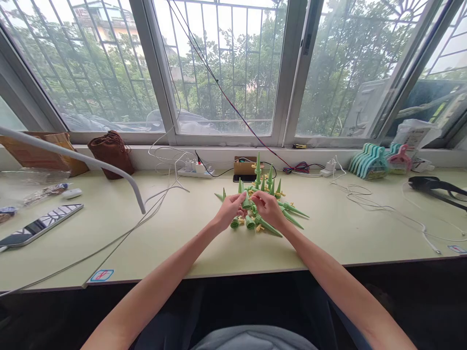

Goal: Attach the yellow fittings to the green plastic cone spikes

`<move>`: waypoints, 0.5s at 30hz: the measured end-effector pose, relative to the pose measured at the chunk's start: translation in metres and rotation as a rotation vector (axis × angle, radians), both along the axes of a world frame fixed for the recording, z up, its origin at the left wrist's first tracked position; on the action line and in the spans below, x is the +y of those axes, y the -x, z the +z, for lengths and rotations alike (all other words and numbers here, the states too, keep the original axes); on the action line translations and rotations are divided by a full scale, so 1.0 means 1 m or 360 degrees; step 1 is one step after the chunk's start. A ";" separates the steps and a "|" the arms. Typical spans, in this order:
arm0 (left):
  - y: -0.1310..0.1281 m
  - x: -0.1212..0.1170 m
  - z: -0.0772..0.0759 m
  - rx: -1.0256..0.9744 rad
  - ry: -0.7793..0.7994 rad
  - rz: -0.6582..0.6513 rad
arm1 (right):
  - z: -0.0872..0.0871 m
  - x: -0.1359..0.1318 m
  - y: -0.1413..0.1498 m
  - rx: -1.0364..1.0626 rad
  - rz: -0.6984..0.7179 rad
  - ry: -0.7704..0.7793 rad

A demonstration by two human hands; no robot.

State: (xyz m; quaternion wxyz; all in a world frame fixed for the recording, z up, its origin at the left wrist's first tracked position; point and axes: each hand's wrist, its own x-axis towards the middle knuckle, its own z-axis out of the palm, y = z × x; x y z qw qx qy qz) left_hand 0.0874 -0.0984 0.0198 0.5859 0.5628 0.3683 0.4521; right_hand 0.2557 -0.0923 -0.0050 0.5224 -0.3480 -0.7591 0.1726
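A pile of green plastic cone spikes [292, 210] with small yellow fittings lies on the pale green desk [182, 243], in the middle. Several of the spikes stand upright at the back [258, 170]. My left hand [229, 210] and my right hand [269, 208] meet over the near side of the pile. Both are closed in a pinch on one green spike [246, 203] held between them. More spikes [250, 223] lie just under my hands.
A phone [40, 224] lies at the left, with a white lamp arm [91, 163] above it and a brown pouch [111, 153] behind. A power strip [193, 169] and cables run along the window sill. Teal hangers [368, 160] and black goggles [434, 187] sit at the right.
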 end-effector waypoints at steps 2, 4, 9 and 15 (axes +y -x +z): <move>0.000 0.000 -0.001 0.0033 -0.0118 -0.0002 | 0.000 0.000 0.000 -0.0003 -0.0007 0.0010; 0.001 0.000 -0.002 0.0074 -0.0248 0.0004 | -0.001 0.000 0.000 -0.0001 -0.0016 0.0035; -0.001 0.001 -0.005 0.0170 -0.0538 0.0076 | -0.001 -0.001 0.000 0.0013 -0.0032 0.0148; -0.002 0.002 -0.010 0.0228 -0.0702 0.0199 | 0.001 -0.002 0.001 0.0042 0.0002 0.0238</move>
